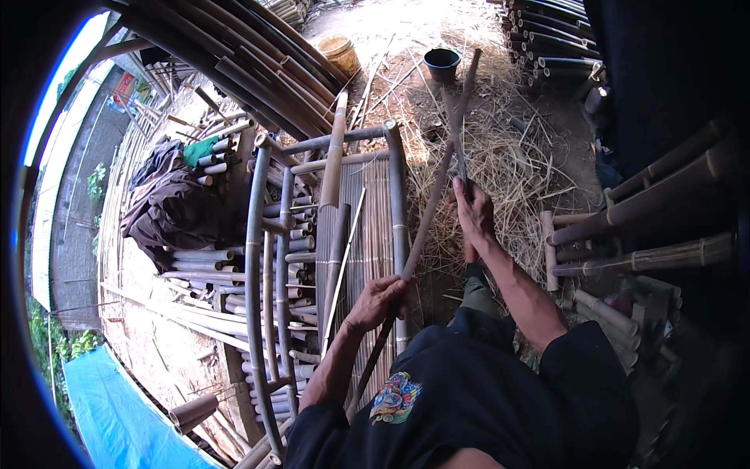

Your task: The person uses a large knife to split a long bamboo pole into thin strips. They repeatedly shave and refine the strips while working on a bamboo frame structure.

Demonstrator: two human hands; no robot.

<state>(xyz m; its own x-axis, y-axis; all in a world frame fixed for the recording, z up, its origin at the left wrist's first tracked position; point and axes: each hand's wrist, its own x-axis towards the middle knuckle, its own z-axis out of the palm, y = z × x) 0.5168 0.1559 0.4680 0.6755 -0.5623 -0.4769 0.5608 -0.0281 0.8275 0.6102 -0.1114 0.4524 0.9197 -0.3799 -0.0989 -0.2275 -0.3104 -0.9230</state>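
Observation:
My left hand (377,303) is closed around a long dark bamboo strip (426,219), which slants from beside my body toward the far ground. My right hand (473,209) grips a knife, whose brown handle (470,251) shows below the fist. Its greyish blade (461,167) points away from me and meets the strip. Beyond the blade, two dark lengths cross or fork; I cannot tell whether both belong to one split strip. Left of my left hand stands a bamboo bench (375,234) with a slatted surface, a pale thin strip (344,270) and split bamboo pieces lying on it.
Shavings (508,168) litter the ground ahead, near a black bucket (442,64) and a yellowish tub (338,53). Bamboo poles (258,62) lean at the upper left, with more stacked at the upper right (551,35). Dark cloth (176,203) lies left; a bamboo frame (641,211) stands right.

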